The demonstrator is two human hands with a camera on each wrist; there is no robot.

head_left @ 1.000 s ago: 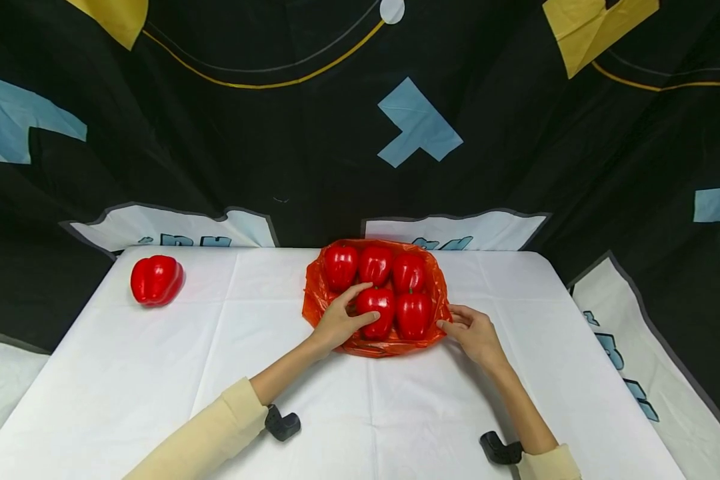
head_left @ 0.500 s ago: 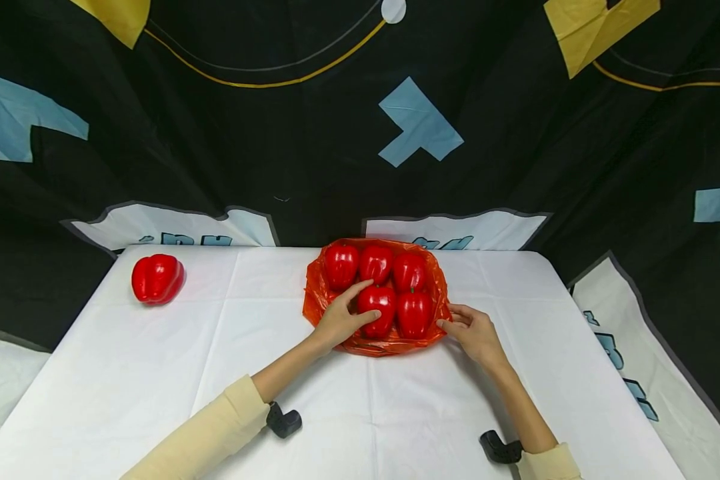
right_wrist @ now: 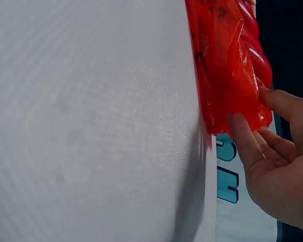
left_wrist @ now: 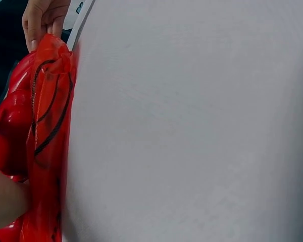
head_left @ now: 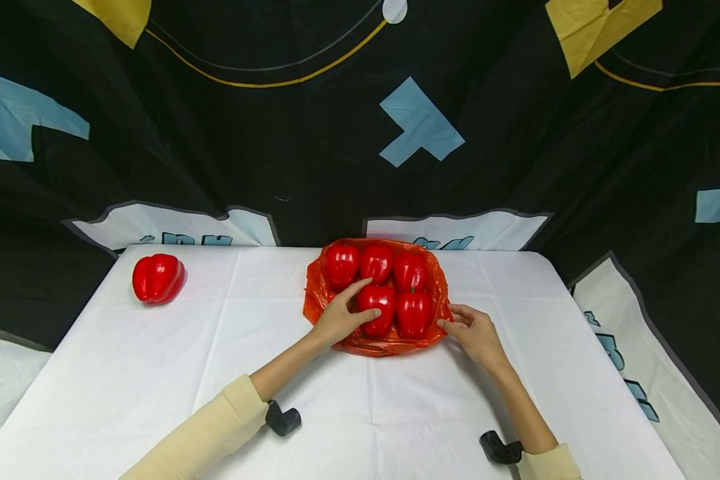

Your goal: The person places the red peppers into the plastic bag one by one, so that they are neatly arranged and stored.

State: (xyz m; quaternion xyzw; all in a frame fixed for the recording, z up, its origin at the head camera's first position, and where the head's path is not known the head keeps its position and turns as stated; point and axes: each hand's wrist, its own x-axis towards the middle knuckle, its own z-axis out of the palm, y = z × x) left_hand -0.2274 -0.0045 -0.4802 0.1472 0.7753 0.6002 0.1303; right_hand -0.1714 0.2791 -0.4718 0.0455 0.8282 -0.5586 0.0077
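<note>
A thin orange-red plastic bag (head_left: 315, 285) lies spread open at the back middle of the white table, its rim low around several glossy red bell peppers. Inside it, my left hand (head_left: 335, 323) has thumb and fingers around the front-left bell pepper (head_left: 385, 301). At the bag's right side, my right hand (head_left: 479, 337) pinches the rim between thumb and fingers; the right wrist view shows the fingertips (right_wrist: 236, 121) at the crumpled plastic. Dark printed lines mark the bag's side (left_wrist: 50, 126) in the left wrist view. Part of the left hand is out of that view.
A single red bell pepper (head_left: 159, 279) rests at the table's far left corner. White cloth covers the table (head_left: 264, 280). Behind it hangs a black curtain (head_left: 228, 147) with blue and yellow shapes. Black camera mounts (head_left: 283, 420) sit at both wrists.
</note>
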